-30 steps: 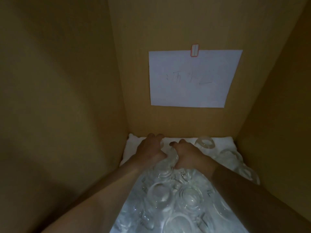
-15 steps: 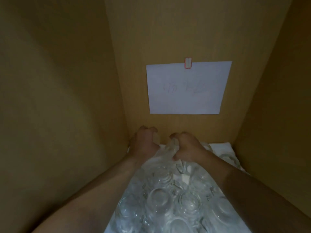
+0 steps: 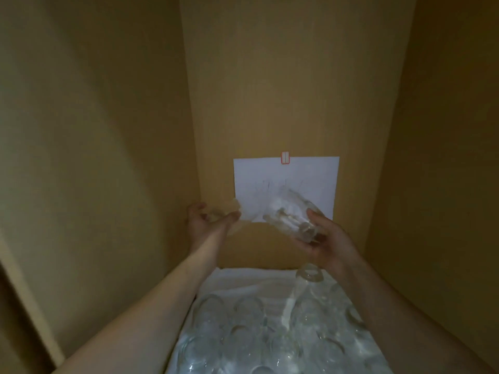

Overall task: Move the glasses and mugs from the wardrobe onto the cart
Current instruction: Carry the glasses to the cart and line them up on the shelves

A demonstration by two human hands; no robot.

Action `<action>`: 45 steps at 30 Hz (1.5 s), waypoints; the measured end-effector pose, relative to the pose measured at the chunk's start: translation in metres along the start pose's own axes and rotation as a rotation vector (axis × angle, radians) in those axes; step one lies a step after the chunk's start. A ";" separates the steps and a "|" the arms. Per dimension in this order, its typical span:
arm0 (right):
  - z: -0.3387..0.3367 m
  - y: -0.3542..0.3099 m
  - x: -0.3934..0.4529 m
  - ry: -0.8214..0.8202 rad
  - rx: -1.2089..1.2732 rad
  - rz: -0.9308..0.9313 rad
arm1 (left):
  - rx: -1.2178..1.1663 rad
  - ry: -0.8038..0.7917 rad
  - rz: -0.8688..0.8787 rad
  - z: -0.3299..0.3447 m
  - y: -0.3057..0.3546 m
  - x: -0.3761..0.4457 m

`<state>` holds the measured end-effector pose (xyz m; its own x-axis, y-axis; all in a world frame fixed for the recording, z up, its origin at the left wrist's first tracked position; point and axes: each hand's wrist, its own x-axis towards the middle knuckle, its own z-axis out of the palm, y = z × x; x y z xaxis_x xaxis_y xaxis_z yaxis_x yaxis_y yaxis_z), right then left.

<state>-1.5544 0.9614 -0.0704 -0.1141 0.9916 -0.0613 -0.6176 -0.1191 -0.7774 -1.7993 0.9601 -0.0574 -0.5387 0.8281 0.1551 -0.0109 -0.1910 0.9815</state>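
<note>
A clear glass point(image 3: 290, 214), tilted on its side and blurred, is held up in the air inside the wardrobe point(image 3: 108, 157), its base end cupped in the curled fingers of the right hand point(image 3: 324, 238) and its mouth pointing away up and to the left of them. To the left of those fingers, a second clear glass point(image 3: 229, 214) is gripped by the left hand point(image 3: 202, 222), whose fingers are curled around it; its outline is too smeared for its tilt to be told. Both hands are raised well above the shelf, apart from each other. Behind the fingers, a white sheet of paper point(image 3: 310, 179) is fixed to the wooden back panel by a small red-edged label point(image 3: 285, 157); faint writing on it cannot be read. Below the fingers, many more clear glasses point(image 3: 243, 327) are packed close together, standing on a white cloth point(image 3: 243, 276) that lines the shelf. One taller glass point(image 3: 307, 279) is seen just beneath the right hand. Both bare forearms are stretched in from the bottom edge.
</note>
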 end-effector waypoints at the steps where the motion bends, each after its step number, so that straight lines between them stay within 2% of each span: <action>1: 0.000 -0.001 -0.004 -0.015 0.118 0.033 | -0.079 0.007 -0.027 0.001 0.004 -0.007; 3: 0.000 -0.002 -0.014 -0.054 0.256 0.053 | -0.206 0.007 -0.087 0.003 0.009 -0.019; 7: 0.006 -0.001 -0.037 -0.148 0.270 0.072 | -0.326 -0.116 -0.240 -0.005 0.018 -0.041; 12: 0.000 0.008 -0.061 -0.112 0.283 0.114 | -0.468 -0.218 -0.292 -0.013 0.025 -0.077; 17: -0.010 0.015 -0.078 -0.095 0.101 0.102 | -0.481 -0.317 -0.358 -0.028 0.026 -0.102; 20: -0.011 0.021 -0.088 -0.062 0.156 0.113 | -0.530 -0.365 -0.443 -0.040 0.025 -0.113; 23: -0.012 0.027 -0.102 -0.190 0.221 0.111 | -0.635 -0.374 -0.505 -0.047 0.025 -0.120; 25: -0.011 0.029 -0.111 -0.259 0.228 0.094 | -0.626 -0.396 -0.504 -0.051 0.023 -0.127; 28: 0.002 0.027 -0.128 -0.242 0.138 0.090 | -0.621 -0.427 -0.507 -0.058 0.022 -0.133; 31: 0.010 0.031 -0.141 -0.254 -0.005 0.027 | -0.563 -0.528 -0.485 -0.067 0.027 -0.133; 34: 0.015 0.037 -0.153 -0.258 -0.027 -0.021 | -0.459 -0.614 -0.459 -0.081 0.032 -0.130; 39: 0.031 0.058 -0.183 -0.187 0.014 -0.049 | -0.537 -0.698 -0.507 -0.108 0.036 -0.133; 45: 0.043 0.076 -0.234 -0.116 -0.002 -0.194 | -0.541 -0.776 -0.584 -0.122 0.031 -0.147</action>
<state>-1.6082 0.7185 -0.0884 -0.0823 0.9833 0.1622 -0.6353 0.0737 -0.7688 -1.8237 0.7682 -0.0632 0.3406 0.9348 -0.1012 -0.5588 0.2878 0.7778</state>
